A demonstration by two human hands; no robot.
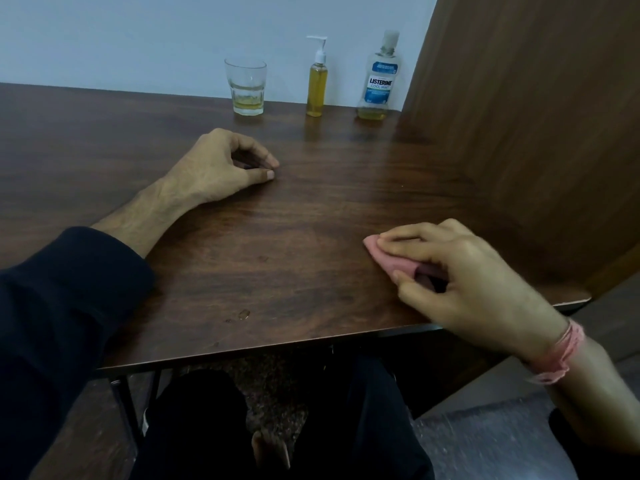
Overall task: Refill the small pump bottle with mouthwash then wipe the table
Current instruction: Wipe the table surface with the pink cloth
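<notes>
Right grip [460,271] pinches cloth [384,258] flat on desk [277,220]; cloth juts at ten o'clock. Left grip [221,168] loosely curled, empty.

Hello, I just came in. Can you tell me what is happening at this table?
A person sits at a wooden table and wipes it. The right hand presses a pink cloth on the surface near the front edge. The left hand rests idle, loosely curled. Some drops remain near the front. At the back stand a glass, a full pump bottle and a nearly empty mouthwash bottle.
</notes>
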